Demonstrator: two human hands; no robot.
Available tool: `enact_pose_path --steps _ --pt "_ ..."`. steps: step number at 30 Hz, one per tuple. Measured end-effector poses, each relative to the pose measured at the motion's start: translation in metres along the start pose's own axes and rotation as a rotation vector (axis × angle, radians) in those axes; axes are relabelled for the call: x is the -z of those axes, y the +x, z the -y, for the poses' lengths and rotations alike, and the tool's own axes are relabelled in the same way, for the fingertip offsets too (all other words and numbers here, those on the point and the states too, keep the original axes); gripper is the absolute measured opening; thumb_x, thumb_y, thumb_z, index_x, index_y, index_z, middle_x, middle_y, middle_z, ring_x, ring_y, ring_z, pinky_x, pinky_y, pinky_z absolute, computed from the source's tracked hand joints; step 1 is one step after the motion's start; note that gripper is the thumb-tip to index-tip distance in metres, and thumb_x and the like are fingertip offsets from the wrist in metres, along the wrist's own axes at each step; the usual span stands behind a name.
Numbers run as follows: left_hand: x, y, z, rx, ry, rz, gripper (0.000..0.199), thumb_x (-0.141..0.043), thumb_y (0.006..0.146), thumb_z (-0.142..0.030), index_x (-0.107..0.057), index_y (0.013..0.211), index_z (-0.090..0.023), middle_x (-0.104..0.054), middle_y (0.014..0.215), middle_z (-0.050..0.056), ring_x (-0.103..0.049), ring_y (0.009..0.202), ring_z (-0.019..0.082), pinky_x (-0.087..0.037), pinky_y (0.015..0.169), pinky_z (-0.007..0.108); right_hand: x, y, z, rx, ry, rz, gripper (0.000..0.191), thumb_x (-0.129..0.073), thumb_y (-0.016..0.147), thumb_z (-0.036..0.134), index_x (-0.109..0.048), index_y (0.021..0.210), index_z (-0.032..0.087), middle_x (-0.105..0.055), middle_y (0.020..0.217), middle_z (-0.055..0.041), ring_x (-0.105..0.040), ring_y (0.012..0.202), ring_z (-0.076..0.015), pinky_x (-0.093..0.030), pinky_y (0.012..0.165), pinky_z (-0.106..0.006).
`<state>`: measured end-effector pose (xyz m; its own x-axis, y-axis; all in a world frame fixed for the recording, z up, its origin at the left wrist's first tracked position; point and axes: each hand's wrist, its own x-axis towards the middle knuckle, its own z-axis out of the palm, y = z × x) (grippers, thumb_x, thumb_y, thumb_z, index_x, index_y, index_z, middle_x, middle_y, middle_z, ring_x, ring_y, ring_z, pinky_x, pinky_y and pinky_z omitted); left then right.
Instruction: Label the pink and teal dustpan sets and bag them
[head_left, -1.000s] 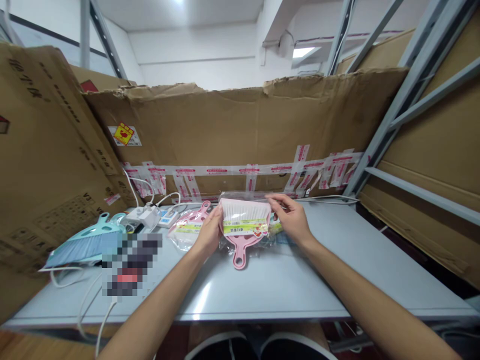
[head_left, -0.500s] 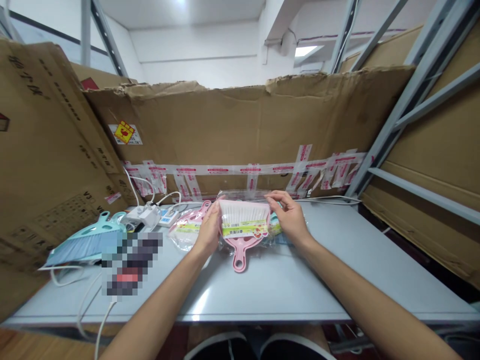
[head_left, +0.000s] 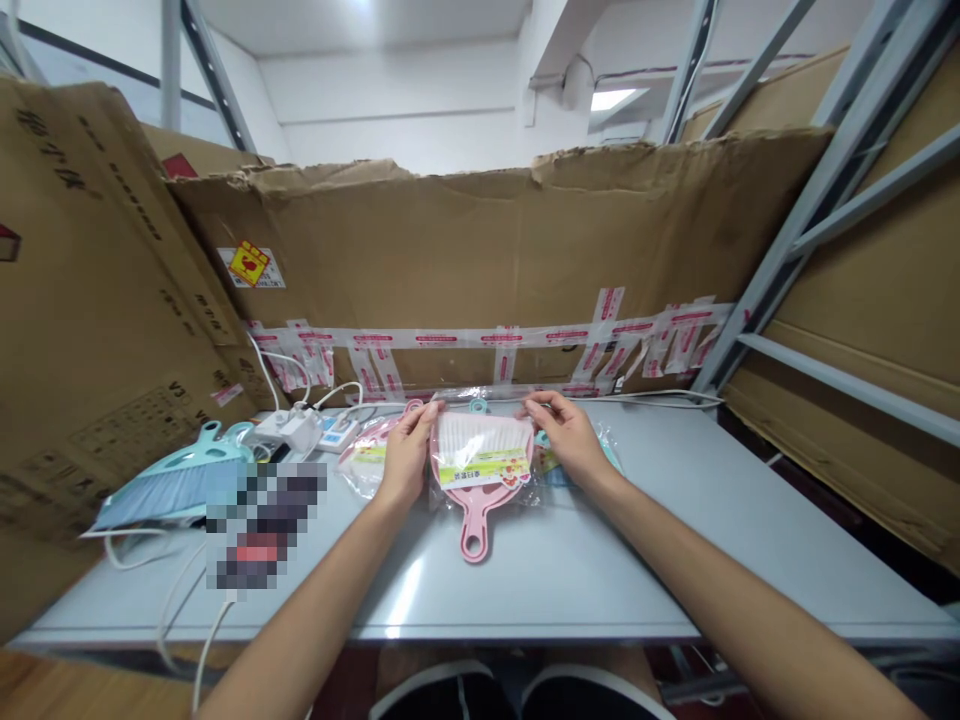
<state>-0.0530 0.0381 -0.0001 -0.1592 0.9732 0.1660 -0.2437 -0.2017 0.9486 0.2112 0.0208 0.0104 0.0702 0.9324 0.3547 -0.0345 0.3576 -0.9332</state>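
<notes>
A pink dustpan and brush set [head_left: 484,445] with white bristles and a yellow-green label lies in a clear plastic bag [head_left: 480,394], its handle pointing toward me. My left hand [head_left: 409,450] pinches the bag near its far left corner. At the far right corner, my right hand [head_left: 564,428] is closed on the bag's edge between thumb and fingers. Another bagged pink set [head_left: 367,455] rests behind my left hand. A bagged teal set [head_left: 555,468] is partly hidden behind my right hand and the pink one.
At the left lies a teal dustpan and brush [head_left: 176,485], close to a power strip [head_left: 337,432] with white plugs and cables. A blurred-out dark object [head_left: 266,530] is on the grey table [head_left: 750,540]. Cardboard [head_left: 480,250] walls off the back; metal shelf posts [head_left: 795,220] stand right.
The pink set has come down toward me and now lies flatter. Both hands have shifted slightly to the left, keeping hold of the bag's far end. A teal handle shows behind it.
</notes>
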Motion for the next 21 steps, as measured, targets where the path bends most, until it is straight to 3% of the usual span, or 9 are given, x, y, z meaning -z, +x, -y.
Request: enact_pose_path --steps 3,7,11,17,21 --pt "0.0022 0.0019 0.0028 -0.026 0.021 0.015 0.052 -0.094 0.08 -0.06 -0.089 0.111 -0.018 -0.085 0.114 0.012 -0.076 0.108 0.029 -0.057 0.096 0.037 0.004 0.0011 -0.0019 0.038 -0.031 0.009 0.042 -0.078 0.092 0.063 -0.071 0.105 0.024 -0.083 0.096 -0.0076 -0.075 0.092 -0.0267 -0.058 0.086 -0.039" --pt "0.0027 0.0016 0.0027 -0.023 -0.001 0.048 0.05 -0.095 0.08 -0.057 -0.088 0.111 -0.019 -0.085 0.108 0.011 -0.077 0.1 0.026 -0.057 0.092 0.036 0.0077 0.0006 -0.0035 0.1 -0.078 0.03 0.034 -0.074 0.096 0.057 -0.073 0.105 0.024 -0.082 0.11 -0.0083 -0.074 0.108 -0.0271 -0.056 0.101 -0.042" --pt "0.002 -0.0011 -0.0002 -0.018 0.008 0.057 0.05 -0.096 0.079 -0.057 -0.088 0.109 -0.018 -0.085 0.107 0.012 -0.077 0.096 0.026 -0.059 0.088 0.036 0.0069 -0.0029 -0.0026 0.042 -0.013 0.04 0.032 -0.073 0.098 0.057 -0.071 0.104 0.026 -0.082 0.118 -0.0077 -0.073 0.117 -0.0271 -0.054 0.108 -0.043" --pt "0.0034 -0.001 0.0006 -0.045 0.026 0.042 0.053 -0.095 0.079 -0.058 -0.089 0.112 -0.017 -0.085 0.112 0.013 -0.076 0.102 0.029 -0.059 0.09 0.038 0.0026 -0.0068 -0.0036 -0.145 0.163 0.061 0.041 -0.08 0.092 0.063 -0.065 0.107 0.028 -0.077 0.134 -0.007 -0.078 0.113 -0.0287 -0.064 0.088 -0.04" --pt "0.005 0.0002 0.0016 -0.065 0.081 0.015 0.052 -0.093 0.08 -0.059 -0.089 0.112 -0.019 -0.085 0.116 0.012 -0.075 0.107 0.03 -0.056 0.096 0.039 0.001 -0.0071 -0.0089 -0.219 0.207 0.078 0.052 -0.09 0.084 0.059 -0.064 0.116 0.028 -0.072 0.138 -0.0084 -0.082 0.106 -0.0278 -0.066 0.088 -0.041"
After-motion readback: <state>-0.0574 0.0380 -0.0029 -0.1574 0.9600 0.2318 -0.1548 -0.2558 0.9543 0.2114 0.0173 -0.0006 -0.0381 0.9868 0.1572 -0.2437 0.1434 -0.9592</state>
